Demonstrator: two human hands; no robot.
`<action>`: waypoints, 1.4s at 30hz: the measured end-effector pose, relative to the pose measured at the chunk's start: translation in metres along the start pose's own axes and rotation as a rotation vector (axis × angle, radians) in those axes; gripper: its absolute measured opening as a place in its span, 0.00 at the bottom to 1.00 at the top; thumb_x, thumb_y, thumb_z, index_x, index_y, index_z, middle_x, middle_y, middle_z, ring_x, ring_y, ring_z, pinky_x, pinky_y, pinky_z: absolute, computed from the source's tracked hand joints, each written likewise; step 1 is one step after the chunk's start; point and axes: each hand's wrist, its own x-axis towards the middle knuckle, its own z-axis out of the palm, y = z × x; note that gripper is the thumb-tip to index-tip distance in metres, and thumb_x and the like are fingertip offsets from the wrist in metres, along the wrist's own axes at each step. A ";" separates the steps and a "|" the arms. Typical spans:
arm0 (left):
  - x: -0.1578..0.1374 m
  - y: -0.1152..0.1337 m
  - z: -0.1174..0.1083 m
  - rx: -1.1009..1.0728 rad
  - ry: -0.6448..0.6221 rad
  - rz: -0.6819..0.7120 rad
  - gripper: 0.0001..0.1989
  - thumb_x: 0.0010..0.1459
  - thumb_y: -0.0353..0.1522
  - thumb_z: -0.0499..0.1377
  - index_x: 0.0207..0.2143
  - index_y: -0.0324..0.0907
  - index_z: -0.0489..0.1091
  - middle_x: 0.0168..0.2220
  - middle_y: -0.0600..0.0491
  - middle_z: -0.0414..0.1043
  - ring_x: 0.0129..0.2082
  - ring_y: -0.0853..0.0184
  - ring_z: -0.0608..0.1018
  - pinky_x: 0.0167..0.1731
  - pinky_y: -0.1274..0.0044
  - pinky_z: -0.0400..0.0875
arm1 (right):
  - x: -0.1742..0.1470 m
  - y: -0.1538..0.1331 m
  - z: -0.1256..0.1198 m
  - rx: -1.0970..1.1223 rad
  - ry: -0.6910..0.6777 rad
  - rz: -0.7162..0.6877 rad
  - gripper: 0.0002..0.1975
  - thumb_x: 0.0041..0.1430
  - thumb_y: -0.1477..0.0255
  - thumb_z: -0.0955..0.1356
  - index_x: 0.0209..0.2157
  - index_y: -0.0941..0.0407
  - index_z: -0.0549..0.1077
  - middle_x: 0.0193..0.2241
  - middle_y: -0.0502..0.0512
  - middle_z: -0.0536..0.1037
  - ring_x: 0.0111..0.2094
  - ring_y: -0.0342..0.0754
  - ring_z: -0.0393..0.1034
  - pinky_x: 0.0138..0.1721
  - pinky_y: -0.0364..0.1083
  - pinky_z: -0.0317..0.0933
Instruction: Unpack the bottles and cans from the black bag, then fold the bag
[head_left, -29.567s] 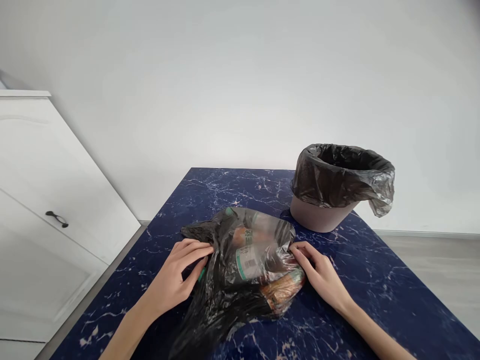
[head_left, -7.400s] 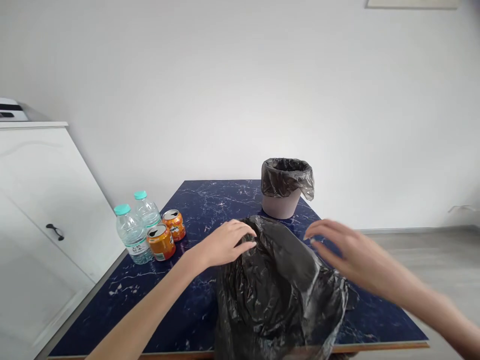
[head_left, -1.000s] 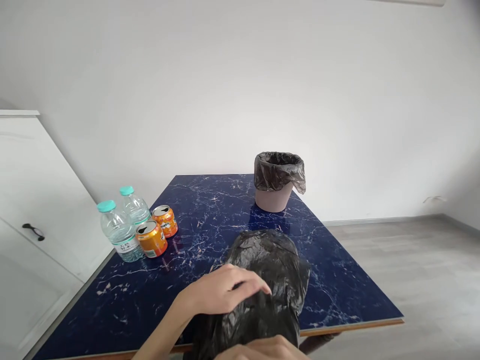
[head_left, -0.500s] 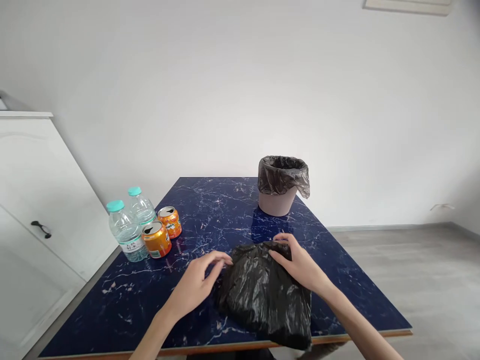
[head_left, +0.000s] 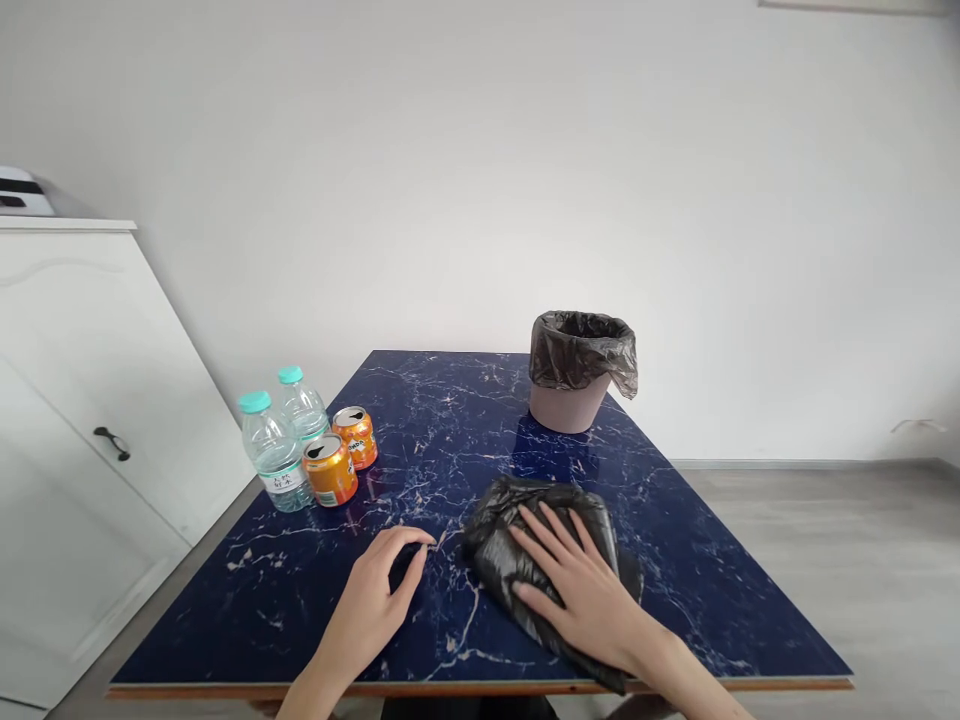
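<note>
A crumpled black plastic bag (head_left: 510, 570) lies near the front of the dark blue marbled table (head_left: 420, 430). My right hand (head_left: 581, 590) is flat on top of it, fingers spread, and covers much of its right part. To the left of the bag, my left hand (head_left: 375, 590) hovers over or rests on the tabletop; I cannot tell which. Its thumb and forefinger curve toward each other, with the tips close and nothing visible between them. The bag and this hand are apart.
At the back right of the table stands a pinkish-grey bin (head_left: 566, 408) lined with a black bag. Two clear water bottles (head_left: 274, 450) with turquoise caps and two orange drink cans (head_left: 331, 472) stand at the left edge. A white cabinet (head_left: 97, 350) is beyond them.
My right hand has gone from gripping the bag's far edge to lying flat on it. The bag is more bunched and drawn up from the front edge. My left hand has moved left, off the bag.
</note>
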 end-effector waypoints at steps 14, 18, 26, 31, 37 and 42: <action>-0.007 -0.014 0.001 -0.043 -0.024 -0.070 0.15 0.74 0.46 0.55 0.48 0.51 0.77 0.50 0.50 0.82 0.52 0.56 0.83 0.57 0.64 0.78 | 0.020 0.083 0.020 -0.214 0.198 0.465 0.37 0.78 0.46 0.52 0.79 0.48 0.50 0.79 0.56 0.45 0.79 0.67 0.35 0.74 0.75 0.37; -0.008 -0.011 0.000 -0.044 -0.021 -0.057 0.14 0.74 0.46 0.55 0.48 0.51 0.78 0.50 0.50 0.82 0.52 0.56 0.83 0.56 0.66 0.78 | 0.010 0.053 0.017 -0.173 0.203 0.300 0.35 0.79 0.47 0.52 0.79 0.45 0.49 0.79 0.52 0.45 0.80 0.63 0.31 0.75 0.75 0.32; -0.006 -0.011 0.000 -0.037 -0.047 -0.075 0.16 0.74 0.47 0.55 0.48 0.51 0.78 0.50 0.50 0.82 0.52 0.56 0.83 0.55 0.66 0.79 | -0.004 -0.006 0.001 -0.037 0.018 0.022 0.34 0.79 0.48 0.54 0.79 0.36 0.38 0.80 0.44 0.35 0.79 0.63 0.24 0.75 0.75 0.27; -0.006 -0.017 0.003 -0.012 -0.042 -0.060 0.16 0.74 0.47 0.54 0.48 0.51 0.77 0.50 0.50 0.82 0.53 0.56 0.82 0.58 0.64 0.76 | 0.000 -0.014 0.001 -0.012 -0.039 0.056 0.34 0.76 0.43 0.54 0.77 0.30 0.39 0.79 0.41 0.34 0.79 0.65 0.26 0.73 0.78 0.27; -0.005 -0.018 0.003 0.004 -0.016 -0.038 0.15 0.73 0.46 0.55 0.47 0.53 0.79 0.49 0.53 0.83 0.51 0.57 0.84 0.56 0.66 0.78 | 0.013 -0.006 0.016 -0.077 0.059 0.203 0.35 0.75 0.41 0.53 0.77 0.33 0.48 0.79 0.44 0.41 0.79 0.66 0.31 0.73 0.78 0.30; -0.005 -0.015 0.001 0.003 -0.006 -0.034 0.14 0.73 0.46 0.56 0.47 0.53 0.79 0.48 0.53 0.83 0.50 0.58 0.84 0.55 0.67 0.79 | 0.028 0.021 0.023 -0.170 0.171 0.352 0.35 0.76 0.43 0.52 0.77 0.39 0.54 0.79 0.50 0.46 0.79 0.66 0.36 0.73 0.79 0.33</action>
